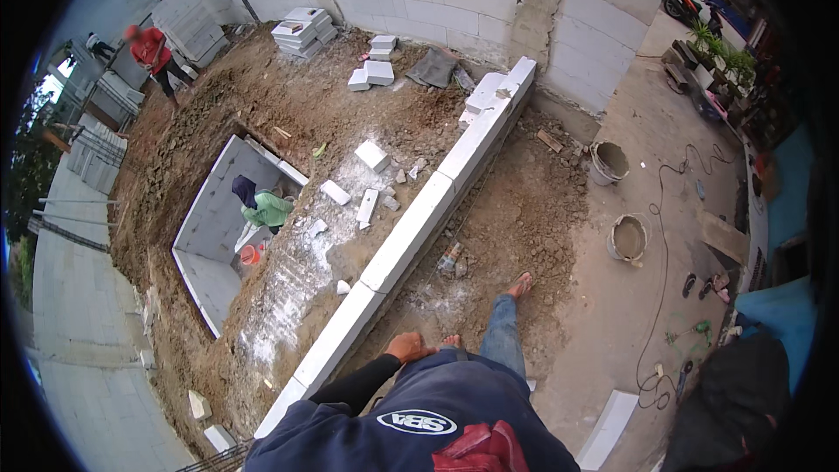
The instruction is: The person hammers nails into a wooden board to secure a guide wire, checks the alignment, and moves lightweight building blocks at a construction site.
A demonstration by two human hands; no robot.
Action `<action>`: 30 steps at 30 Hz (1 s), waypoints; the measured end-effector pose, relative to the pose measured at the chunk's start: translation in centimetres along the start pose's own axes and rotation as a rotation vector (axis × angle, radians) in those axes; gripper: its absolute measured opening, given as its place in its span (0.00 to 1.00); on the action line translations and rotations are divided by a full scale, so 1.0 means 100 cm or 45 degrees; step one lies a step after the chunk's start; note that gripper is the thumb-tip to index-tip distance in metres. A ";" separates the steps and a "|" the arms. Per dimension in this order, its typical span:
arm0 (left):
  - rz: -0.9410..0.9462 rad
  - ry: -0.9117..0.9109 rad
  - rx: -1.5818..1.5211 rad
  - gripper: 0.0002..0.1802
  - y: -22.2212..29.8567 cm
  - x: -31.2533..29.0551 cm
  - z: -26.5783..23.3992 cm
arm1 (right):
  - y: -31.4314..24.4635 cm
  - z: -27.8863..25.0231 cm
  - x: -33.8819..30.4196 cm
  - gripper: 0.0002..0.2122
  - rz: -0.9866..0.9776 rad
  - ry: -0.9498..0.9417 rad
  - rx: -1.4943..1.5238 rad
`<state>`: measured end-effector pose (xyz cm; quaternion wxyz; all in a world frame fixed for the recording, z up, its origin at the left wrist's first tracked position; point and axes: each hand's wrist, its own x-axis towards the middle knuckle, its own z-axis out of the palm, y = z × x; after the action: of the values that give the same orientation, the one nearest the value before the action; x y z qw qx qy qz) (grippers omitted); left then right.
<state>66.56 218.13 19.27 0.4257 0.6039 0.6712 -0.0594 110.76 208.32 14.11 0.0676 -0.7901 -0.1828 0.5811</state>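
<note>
My left hand [409, 347], at the end of a black sleeve, rests by my left thigh with its fingers laid over the leg and nothing visible in them. Just to its left runs a low wall of white blocks [406, 232], slanting from the lower left to the far wall. The hand looks apart from the wall. My right hand is out of view. My bare foot [522, 286] is on the soil right of the low wall. A red cloth [482, 449] lies against my dark blue shirt.
Left of the wall, a person in green [266, 209] is down in a block-lined pit [205, 218]. Another in red [150, 49] stands farther back. Loose white blocks [372, 156] lie between. Two mortar buckets [627, 238] and a cable [662, 253] are on the right-hand paving.
</note>
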 end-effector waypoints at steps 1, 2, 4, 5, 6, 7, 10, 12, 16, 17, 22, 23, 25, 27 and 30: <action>0.004 -0.018 0.011 0.41 0.011 0.013 -0.014 | -0.020 -0.002 0.020 0.08 0.009 -0.014 0.021; -0.058 -0.065 -0.011 0.40 0.012 0.034 -0.021 | -0.041 -0.004 0.040 0.08 0.016 -0.025 0.041; -0.164 -0.155 -0.059 0.40 0.024 0.073 -0.043 | -0.084 -0.010 0.077 0.08 0.028 -0.044 0.071; -0.256 -0.228 -0.065 0.41 0.031 0.091 -0.054 | -0.099 -0.014 0.091 0.08 0.048 -0.052 0.086; -0.327 -0.323 -0.067 0.41 0.050 0.106 -0.069 | -0.110 -0.024 0.095 0.08 0.088 -0.040 0.111; -0.398 -0.423 -0.066 0.42 0.066 0.121 -0.082 | -0.126 -0.033 0.104 0.08 0.107 -0.034 0.131; -0.312 -0.437 -0.204 0.43 0.086 0.169 -0.099 | -0.185 -0.056 0.147 0.08 0.104 -0.016 0.180; 0.017 -0.217 -0.052 0.37 0.118 0.199 -0.118 | -0.207 -0.088 0.150 0.08 0.138 0.042 0.269; 0.043 -0.039 -0.190 0.26 0.132 0.251 -0.166 | -0.311 -0.134 0.186 0.11 -0.288 -0.029 0.218; 0.073 -0.033 -0.206 0.24 0.148 0.259 -0.187 | -0.328 -0.142 0.211 0.08 -0.366 0.116 0.098; 0.291 -0.040 -0.129 0.21 0.227 0.319 -0.235 | -0.363 -0.194 0.288 0.17 -0.462 0.623 0.000; 0.280 -0.031 -0.100 0.20 0.232 0.326 -0.241 | -0.380 -0.185 0.277 0.18 -0.411 0.572 0.048; 0.263 -0.033 -0.091 0.20 0.234 0.333 -0.255 | -0.426 -0.157 0.232 0.18 -0.287 0.294 0.207; 0.339 -0.027 -0.048 0.19 0.260 0.367 -0.273 | -0.461 -0.154 0.219 0.17 -0.226 0.186 0.312; 0.418 -0.058 0.037 0.19 0.296 0.424 -0.293 | -0.485 -0.150 0.224 0.16 -0.180 0.124 0.335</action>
<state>81.31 275.53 23.34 0.4359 0.7102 0.5527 -0.0123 120.44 262.98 14.30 0.2203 -0.7868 -0.1568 0.5547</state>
